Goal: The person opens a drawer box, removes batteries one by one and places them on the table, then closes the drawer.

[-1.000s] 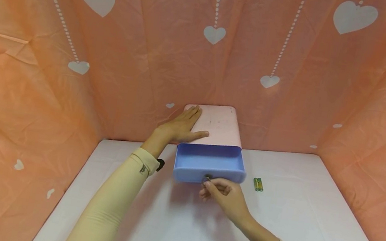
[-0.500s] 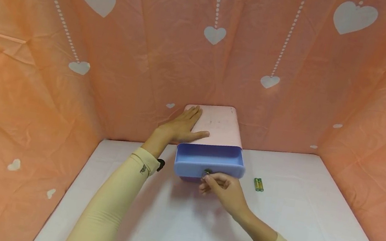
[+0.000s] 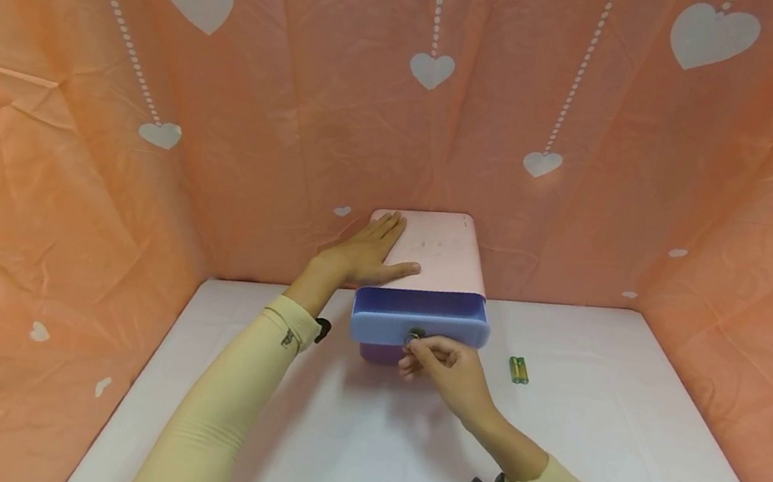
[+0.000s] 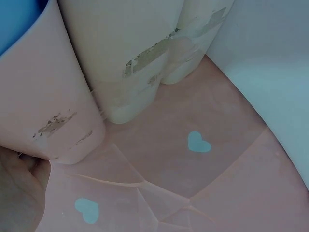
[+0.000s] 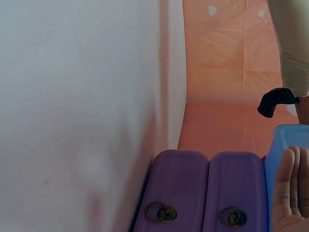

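Note:
A small drawer unit with a pink top (image 3: 441, 254) stands against the back wall. My left hand (image 3: 363, 254) rests flat on that top, fingers pointing away and thumb stretched to the right. Partly pulled out under it is the blue top drawer (image 3: 373, 326), its inside dark where it shows. With thumb and fingertips, my right hand (image 3: 453, 380) pinches the ring pull (image 3: 413, 336) on the drawer's front. Two purple drawers (image 5: 182, 181), each with a brass ring, are stacked below the blue one, as the right wrist view shows.
Two green-and-gold batteries (image 3: 519, 370) lie side by side on the white tabletop (image 3: 597, 443), right of the drawers. An orange cloth with white hearts (image 3: 304, 93) hangs behind and on both sides. In the left wrist view, worn marks show on the cream lower casing (image 4: 120, 63).
The blue drawer has slid inward, away from me, with my right hand moving along on its ring pull. More of a purple drawer shows beneath. My left hand has stayed on the pink top.

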The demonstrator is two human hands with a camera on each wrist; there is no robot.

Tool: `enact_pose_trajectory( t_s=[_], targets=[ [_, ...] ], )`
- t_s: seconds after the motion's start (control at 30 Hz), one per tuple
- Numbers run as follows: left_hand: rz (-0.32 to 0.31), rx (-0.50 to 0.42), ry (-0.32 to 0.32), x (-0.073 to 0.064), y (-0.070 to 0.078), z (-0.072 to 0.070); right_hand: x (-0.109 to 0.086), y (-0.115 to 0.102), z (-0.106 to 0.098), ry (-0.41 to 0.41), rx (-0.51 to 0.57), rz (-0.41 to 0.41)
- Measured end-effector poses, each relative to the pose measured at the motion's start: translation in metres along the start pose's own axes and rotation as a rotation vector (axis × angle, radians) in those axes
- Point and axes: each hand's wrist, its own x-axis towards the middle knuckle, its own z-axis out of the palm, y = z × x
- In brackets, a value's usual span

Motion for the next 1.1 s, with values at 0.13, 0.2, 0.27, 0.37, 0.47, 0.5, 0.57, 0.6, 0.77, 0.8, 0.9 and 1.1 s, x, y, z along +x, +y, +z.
enact_pose_trajectory(
  t_s=[0.13,0.2,0.27,0.37,0.47,0.5,0.57,0.6,0.77,0.8,0.9,1.1],
  targets=[
    [0.002,0.006,0.004,0.002,-0.001,0.001,0.004,0.0,-0.001,-0.002,-0.015,-0.003],
    [0.004,0.01,0.007,0.003,-0.001,0.001,0.006,0.0,-0.002,0.001,-0.018,-0.001],
    [0.004,0.013,0.007,0.003,-0.001,0.001,0.007,0.0,-0.002,0.003,-0.017,0.004],
    [0.003,0.01,0.006,0.003,-0.001,0.002,0.01,0.0,-0.002,0.005,-0.018,0.009],
    [0.007,0.004,0.01,0.003,-0.001,0.002,0.013,0.0,-0.002,0.015,-0.013,0.011],
    [0.008,0.003,0.012,0.003,-0.002,0.002,0.015,0.0,-0.002,0.017,-0.011,0.01],
    [0.009,0.003,0.014,0.003,-0.002,0.002,0.017,0.0,-0.002,0.02,-0.007,0.005],
    [0.008,0.005,0.013,0.003,-0.002,0.002,0.018,0.0,-0.002,0.02,-0.006,0.004],
    [0.004,0.01,0.013,0.003,-0.001,0.002,0.022,0.002,-0.004,0.017,-0.016,-0.01],
    [0.004,0.01,0.014,0.003,-0.001,0.002,0.023,0.002,-0.004,0.018,-0.018,-0.013],
    [0.007,0.01,0.016,0.003,-0.001,0.002,0.026,0.003,-0.005,0.02,-0.019,-0.025],
    [0.006,0.007,0.01,0.003,-0.001,0.002,0.03,0.004,-0.007,0.027,-0.04,-0.021]
  ],
)
